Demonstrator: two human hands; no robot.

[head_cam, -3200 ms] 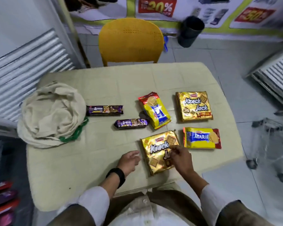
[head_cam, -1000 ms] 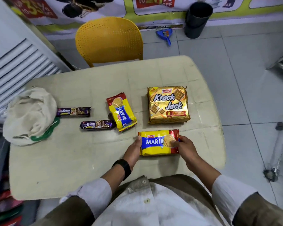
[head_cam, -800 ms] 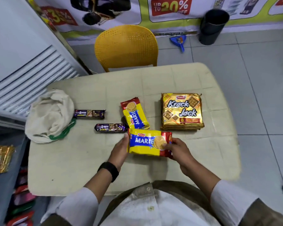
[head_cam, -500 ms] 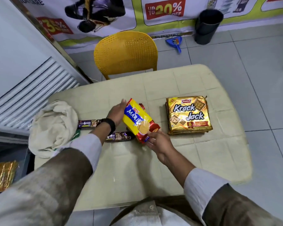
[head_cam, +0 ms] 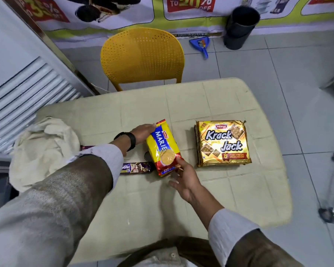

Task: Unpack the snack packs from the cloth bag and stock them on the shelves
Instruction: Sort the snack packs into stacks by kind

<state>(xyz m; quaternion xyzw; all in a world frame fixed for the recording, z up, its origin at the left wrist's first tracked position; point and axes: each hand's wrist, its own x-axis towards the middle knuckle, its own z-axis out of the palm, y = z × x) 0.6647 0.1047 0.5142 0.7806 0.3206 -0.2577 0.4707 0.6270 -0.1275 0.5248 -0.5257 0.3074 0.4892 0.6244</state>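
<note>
A yellow Marie biscuit pack (head_cam: 162, 146) lies lengthwise on top of a second Marie pack, of which only the near edge (head_cam: 167, 172) shows. My left hand (head_cam: 143, 132) grips the top pack's far end. My right hand (head_cam: 183, 176) is at its near red end, one fingertip touching it and the other fingers spread apart. A stack of gold Krack Jack packs (head_cam: 223, 143) sits to the right. One dark chocolate bar (head_cam: 137, 167) lies left of the Marie packs; another (head_cam: 86, 147) is mostly hidden by my sleeve. The crumpled cloth bag (head_cam: 44, 147) rests at the table's left edge.
The beige table (head_cam: 201, 199) has a yellow chair (head_cam: 143, 56) behind it. A slatted white shelf panel (head_cam: 27, 89) stands at the left. A black bin (head_cam: 239, 26) and blue dustpan (head_cam: 201, 44) are on the far floor. Trolley wheels (head_cam: 328, 214) sit at the right.
The Marie pack went from the near table edge, turned lengthwise, onto the other Marie pack. My right hand's fingers have spread off it. Earlier, a Krack Jack pack joined the stack.
</note>
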